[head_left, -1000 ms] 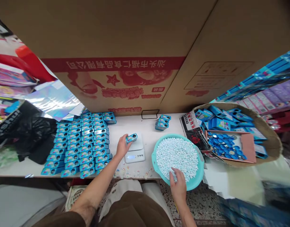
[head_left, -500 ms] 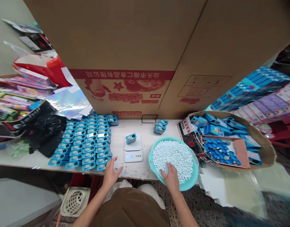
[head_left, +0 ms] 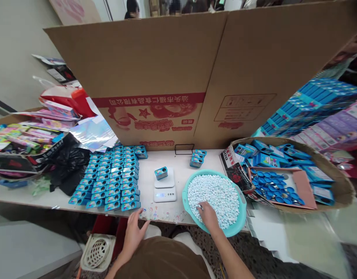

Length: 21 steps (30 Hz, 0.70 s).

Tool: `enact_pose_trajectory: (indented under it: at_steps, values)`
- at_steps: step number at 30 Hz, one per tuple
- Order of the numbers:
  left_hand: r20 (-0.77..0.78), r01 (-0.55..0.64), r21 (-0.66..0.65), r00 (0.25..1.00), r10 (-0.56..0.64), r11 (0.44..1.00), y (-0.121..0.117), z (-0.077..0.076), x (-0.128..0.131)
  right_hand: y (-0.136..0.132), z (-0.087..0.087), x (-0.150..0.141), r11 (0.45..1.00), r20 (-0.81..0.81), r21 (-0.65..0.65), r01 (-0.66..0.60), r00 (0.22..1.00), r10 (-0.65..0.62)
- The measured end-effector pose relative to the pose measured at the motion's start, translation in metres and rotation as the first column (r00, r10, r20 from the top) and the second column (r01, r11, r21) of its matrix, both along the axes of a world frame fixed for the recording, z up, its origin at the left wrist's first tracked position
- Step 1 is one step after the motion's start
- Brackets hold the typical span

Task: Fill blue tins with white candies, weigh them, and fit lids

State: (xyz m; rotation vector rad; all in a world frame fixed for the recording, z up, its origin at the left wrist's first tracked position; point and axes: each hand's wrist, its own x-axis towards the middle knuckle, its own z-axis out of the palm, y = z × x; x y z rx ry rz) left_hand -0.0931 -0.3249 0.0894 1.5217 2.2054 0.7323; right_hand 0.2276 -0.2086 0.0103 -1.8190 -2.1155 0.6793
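Observation:
Fingers and thumb apart, my left hand [head_left: 133, 229] is open at the table's front edge, just below the near end of the rows of tins and holding nothing. My right hand [head_left: 209, 216] is down in a turquoise basin [head_left: 185, 198] of small pale candies [head_left: 216, 190]. Its fingertips are pinched together on a few of the candies at the near left of the heap. Between the hands stands a white digital scale [head_left: 165, 195] with a lit display. One blue tin [head_left: 161, 173] with a round dark opening rests on its plate.
Rows of blue tins [head_left: 116, 182] fill the table's left side. A small stack of tins [head_left: 197, 158] stands behind the basin. On the right, a carton [head_left: 338, 190] holds more tins and a pink tray [head_left: 305, 190] of blue caps. A tall cardboard sheet [head_left: 155, 58] rises behind.
The view has tilted up, showing more above the cardboard. My right hand's fingers have closed together in the candies. My left hand has drawn back slightly towards my body.

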Motion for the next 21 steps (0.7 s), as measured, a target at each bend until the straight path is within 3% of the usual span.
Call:
enact_pose_trajectory:
  at_steps: [8, 15, 21]
  values:
    - [-0.010, 0.147, 0.071, 0.989, -0.146, 0.987, 0.027, 0.013, -0.044, 0.010, 0.006, -0.009, 0.976, 0.027, -0.096, 0.193, 0.981, -0.191]
    - [-0.001, 0.175, 0.118, 0.984, -0.176, 0.977, 0.025, 0.021, -0.103, -0.005, 0.004, -0.013, 0.934, 0.120, -0.095, 0.345, 0.935, -0.333]
    - [0.065, 0.231, 0.067, 0.970, -0.236, 0.971, 0.021, 0.021, -0.132, -0.008, 0.001, -0.026, 0.887, 0.164, -0.106, 0.449, 0.888, -0.430]
